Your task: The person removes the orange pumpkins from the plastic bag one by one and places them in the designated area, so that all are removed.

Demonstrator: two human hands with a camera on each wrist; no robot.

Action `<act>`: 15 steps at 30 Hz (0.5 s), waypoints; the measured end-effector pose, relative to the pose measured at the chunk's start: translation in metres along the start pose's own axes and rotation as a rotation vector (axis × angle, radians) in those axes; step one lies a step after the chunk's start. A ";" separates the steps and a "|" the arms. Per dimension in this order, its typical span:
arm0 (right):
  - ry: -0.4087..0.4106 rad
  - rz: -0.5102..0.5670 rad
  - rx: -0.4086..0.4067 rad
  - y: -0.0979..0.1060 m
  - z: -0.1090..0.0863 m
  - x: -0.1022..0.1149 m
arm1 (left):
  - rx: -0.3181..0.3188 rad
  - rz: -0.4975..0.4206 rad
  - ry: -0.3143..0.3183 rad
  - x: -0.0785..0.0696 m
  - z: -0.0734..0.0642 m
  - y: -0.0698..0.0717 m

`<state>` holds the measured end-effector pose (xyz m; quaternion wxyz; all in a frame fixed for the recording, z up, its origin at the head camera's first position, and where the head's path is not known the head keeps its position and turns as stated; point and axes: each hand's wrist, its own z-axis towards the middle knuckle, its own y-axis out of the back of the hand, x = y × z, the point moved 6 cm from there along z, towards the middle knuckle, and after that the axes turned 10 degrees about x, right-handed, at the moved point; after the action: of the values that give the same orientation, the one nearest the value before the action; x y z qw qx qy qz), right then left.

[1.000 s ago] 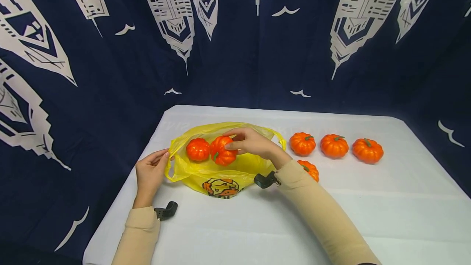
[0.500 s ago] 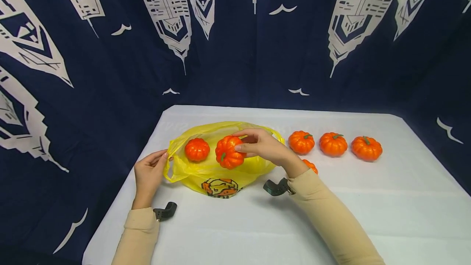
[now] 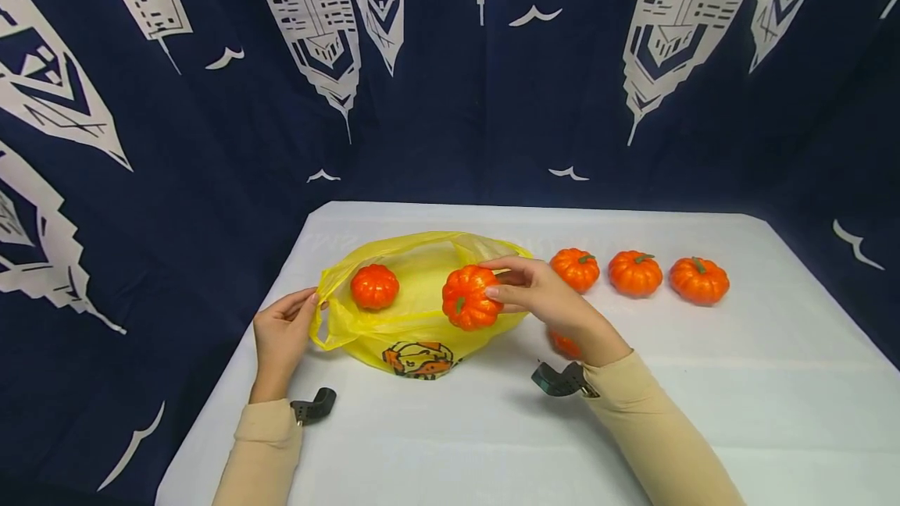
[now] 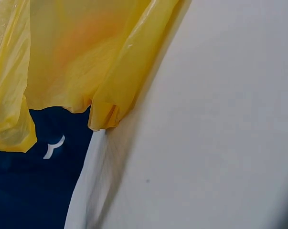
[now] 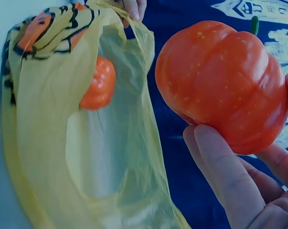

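Note:
My right hand (image 3: 541, 295) grips a small orange pumpkin (image 3: 469, 297) with a green stem, held over the right part of a yellow plastic bag (image 3: 422, 338). In the right wrist view that pumpkin (image 5: 220, 86) is clear of the bag, with fingers and thumb around it. My left hand (image 3: 283, 334) pinches the bag's left edge by its handle. Another pumpkin (image 3: 375, 286) lies inside the bag's mouth. Through the plastic in the left wrist view, an orange shape shows blurred within the bag (image 4: 120, 90); the left hand is outside that view.
Three pumpkins stand in a row at the back right: one nearest the bag (image 3: 575, 269), a middle one (image 3: 635, 273) and a far right one (image 3: 699, 281). A further pumpkin (image 3: 565, 345) is partly hidden behind the right wrist. A white cloth (image 3: 457, 459) covers the table.
My right hand has carried its pumpkin rightward, away from the pumpkin inside the bag. The left hand keeps its pinch on the bag's edge. The head view has shifted slightly.

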<state>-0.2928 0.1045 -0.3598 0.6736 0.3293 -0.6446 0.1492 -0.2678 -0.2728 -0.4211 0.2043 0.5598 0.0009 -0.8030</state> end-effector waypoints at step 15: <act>0.008 0.025 -0.045 0.051 -0.045 -0.010 | 0.005 -0.004 -0.005 -0.002 -0.001 0.001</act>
<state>-0.2910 0.1732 -0.3547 0.6816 0.3053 -0.6492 0.1443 -0.2664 -0.2725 -0.4194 0.2011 0.5584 -0.0005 -0.8048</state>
